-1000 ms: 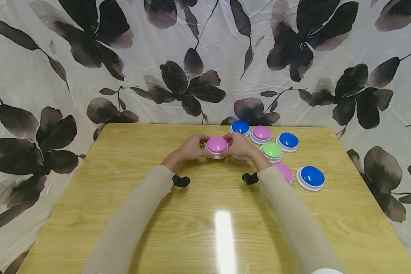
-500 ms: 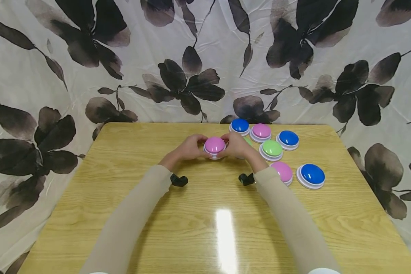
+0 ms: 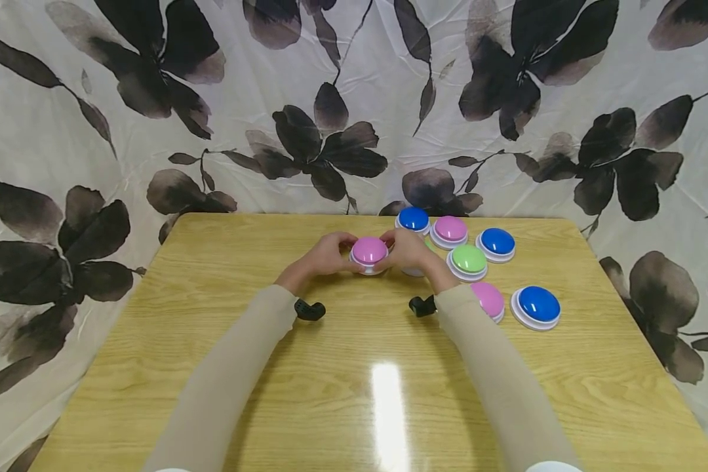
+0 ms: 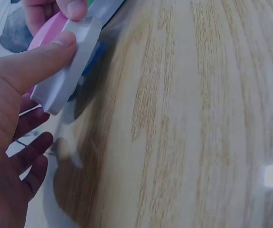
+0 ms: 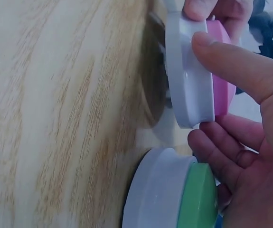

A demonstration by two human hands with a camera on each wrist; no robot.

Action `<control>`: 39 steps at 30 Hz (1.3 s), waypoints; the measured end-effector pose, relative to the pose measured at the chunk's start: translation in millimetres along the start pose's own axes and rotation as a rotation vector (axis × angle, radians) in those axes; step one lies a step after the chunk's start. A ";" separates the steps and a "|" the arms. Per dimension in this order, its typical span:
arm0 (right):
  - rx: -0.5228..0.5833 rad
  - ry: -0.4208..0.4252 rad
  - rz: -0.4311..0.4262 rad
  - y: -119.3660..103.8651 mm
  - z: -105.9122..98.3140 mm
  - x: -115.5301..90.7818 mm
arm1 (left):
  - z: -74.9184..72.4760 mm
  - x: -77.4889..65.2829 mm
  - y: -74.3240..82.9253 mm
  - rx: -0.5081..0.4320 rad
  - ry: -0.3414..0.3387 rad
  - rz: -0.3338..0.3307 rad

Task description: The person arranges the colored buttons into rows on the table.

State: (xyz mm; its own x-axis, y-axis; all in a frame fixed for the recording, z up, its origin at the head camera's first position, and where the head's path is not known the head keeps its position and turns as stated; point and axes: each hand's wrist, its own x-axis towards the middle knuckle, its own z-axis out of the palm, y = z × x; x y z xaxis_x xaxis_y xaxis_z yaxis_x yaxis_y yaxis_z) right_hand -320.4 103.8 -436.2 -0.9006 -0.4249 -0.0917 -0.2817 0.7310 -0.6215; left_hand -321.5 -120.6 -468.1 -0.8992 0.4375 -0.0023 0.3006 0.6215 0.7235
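gripping pink button (image 3: pixel 369 250) | both hands (image 3: pixel 328 254) | green button (image 5: pixel 199 199) nearby

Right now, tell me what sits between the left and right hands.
A pink-topped button, gripped by the left hand and the right hand; the head view shows this.

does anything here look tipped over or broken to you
Nothing stands out. The pink button between the left hand and right hand is dome-up, like the other buttons in view, with no visible cracks or spills. One green button is partly hidden by the right hand.
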 end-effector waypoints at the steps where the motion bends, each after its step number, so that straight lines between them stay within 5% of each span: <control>1: -0.006 0.007 -0.003 0.7 0.4 0.4 | 0.6 0.3 -0.7 0.001 0.003 0.001; 21: -0.039 0.042 0.028 8.7 18.5 0.6 | 6.7 -8.4 -5.4 0.016 -0.013 -0.055; 32: -0.052 0.028 0.017 5.4 7.1 1.8 | 4.2 0.1 -6.3 0.012 -0.006 -0.032; 39: 0.072 0.048 -0.044 3.5 -17.0 -8.1 | 5.9 -1.3 -9.7 0.018 -0.006 -0.020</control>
State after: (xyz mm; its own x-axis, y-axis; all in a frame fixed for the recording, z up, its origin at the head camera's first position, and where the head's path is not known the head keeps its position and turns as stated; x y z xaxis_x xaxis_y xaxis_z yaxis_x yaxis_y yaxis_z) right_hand -319.7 118.9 -424.4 -0.9031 -0.4285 -0.0262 -0.2986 0.6707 -0.6790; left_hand -321.4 -123.4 -479.2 -0.9031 0.4289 -0.0211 0.2881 0.6418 0.7107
